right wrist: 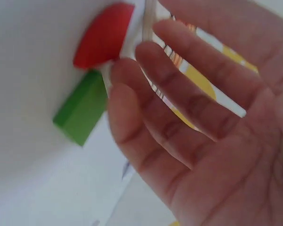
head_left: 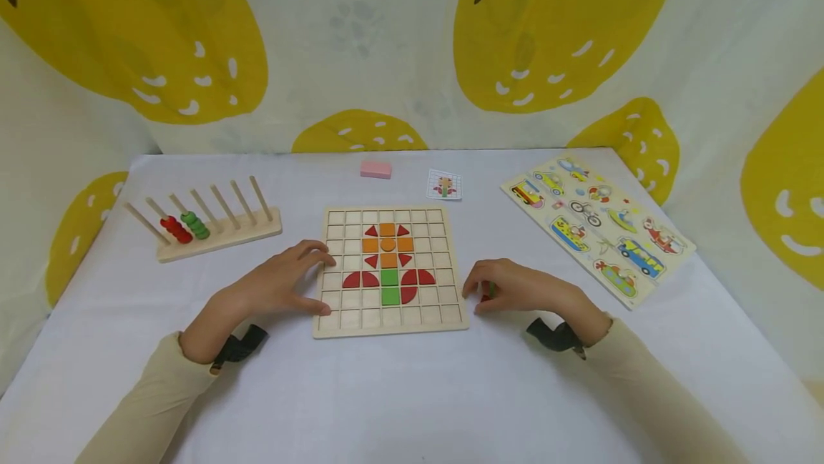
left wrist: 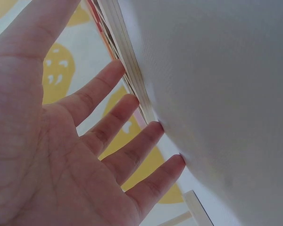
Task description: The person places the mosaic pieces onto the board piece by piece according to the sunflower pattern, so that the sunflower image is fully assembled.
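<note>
Beside the right edge of the wooden grid board, our right hand rests on the desk, its fingers gathered over two loose pieces: a green block and a red curved piece. In the right wrist view both pieces lie on the white cloth just off the fingertips, with the red one beyond the green one and the two touching or nearly so. The green block's long axis runs slantwise away from the fingers toward the red piece. These fingers are loosely curled with small gaps between them, and we cannot tell whether any of them actually pinches a piece; from the head camera only slivers of green and red show under the hand. This hand is clearly the nearer one to both pieces.

Our left hand lies at the board's left edge, fingers straight and slightly spread, their tips touching the rim and the cloth beside it, holding nothing.

The board sits mid-desk, and its cells carry a partly built flower: orange squares around an orange disc, red triangles and quarter-rounds, two green squares down the stem. Most outer cells are bare.

Toward the desk's left edge stands a peg rack with red and green rings on two pegs. Along the far edge lie a pink block and a pattern card, and a vehicle puzzle rests near the right edge.
</note>
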The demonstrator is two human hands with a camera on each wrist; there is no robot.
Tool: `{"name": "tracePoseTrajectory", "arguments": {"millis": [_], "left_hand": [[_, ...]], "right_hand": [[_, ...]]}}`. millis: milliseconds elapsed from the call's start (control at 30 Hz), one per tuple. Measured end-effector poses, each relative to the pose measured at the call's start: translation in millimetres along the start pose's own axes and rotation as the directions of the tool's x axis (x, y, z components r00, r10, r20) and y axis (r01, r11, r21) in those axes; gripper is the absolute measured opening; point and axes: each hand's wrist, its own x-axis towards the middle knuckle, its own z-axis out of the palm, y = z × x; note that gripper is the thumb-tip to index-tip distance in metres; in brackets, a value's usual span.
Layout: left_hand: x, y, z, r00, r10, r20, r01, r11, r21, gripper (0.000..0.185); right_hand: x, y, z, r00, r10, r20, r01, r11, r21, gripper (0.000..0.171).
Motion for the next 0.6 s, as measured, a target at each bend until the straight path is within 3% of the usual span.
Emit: {"name": "tracePoseTrajectory", "arguments": {"millis": [300, 600], "left_hand": [[-0.1, -0.4, -1.8, 1.000, 0.006, 0.001, -0.006, 1.000, 0.002, 0.073], [-1.0, 0.7, -1.6, 1.000, 0.007, 0.001, -0.007, 1.000, -0.007, 0.073]], "right_hand": [[-3.8, 6.6, -1.5, 0.999, 0.009, 0.034, -0.010, 1.000, 0.021, 0.022], [0.6, 11.9, 0.8, 0.999, 0.026, -0.024, -0.026, 1.000, 0.003, 0.017]]}}
